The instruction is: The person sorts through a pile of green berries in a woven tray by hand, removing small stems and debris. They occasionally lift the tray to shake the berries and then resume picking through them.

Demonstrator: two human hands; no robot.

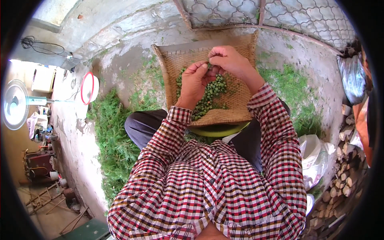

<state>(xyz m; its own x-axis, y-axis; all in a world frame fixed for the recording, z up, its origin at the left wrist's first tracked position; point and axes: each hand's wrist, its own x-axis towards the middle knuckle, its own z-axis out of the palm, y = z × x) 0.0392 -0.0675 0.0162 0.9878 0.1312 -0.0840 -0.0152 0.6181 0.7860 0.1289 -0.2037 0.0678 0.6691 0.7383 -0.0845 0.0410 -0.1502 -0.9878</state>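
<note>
Both hands are raised above a woven winnowing tray [240,114], their fingertips almost meeting. My left hand [194,82] is closed in a pinch, thumb against the fingers. My right hand [230,62] pinches too, just to the right and a little farther away. Something small and greenish shows between the fingertips, too small to name. Under the hands lies a heap of small round green fruits [207,102], spread along the tray's left and middle. The tray's near edge rests over a yellow-green basin [219,130] between my knees.
Feathery green cuttings [116,146] lie on the ground to the left, with more greenery [294,92] at right. A white plastic bag [314,158] and stacked cut wood [340,180] stand at lower right. A metal grille [276,20] is at the back, a red-rimmed white bucket [90,88] at left.
</note>
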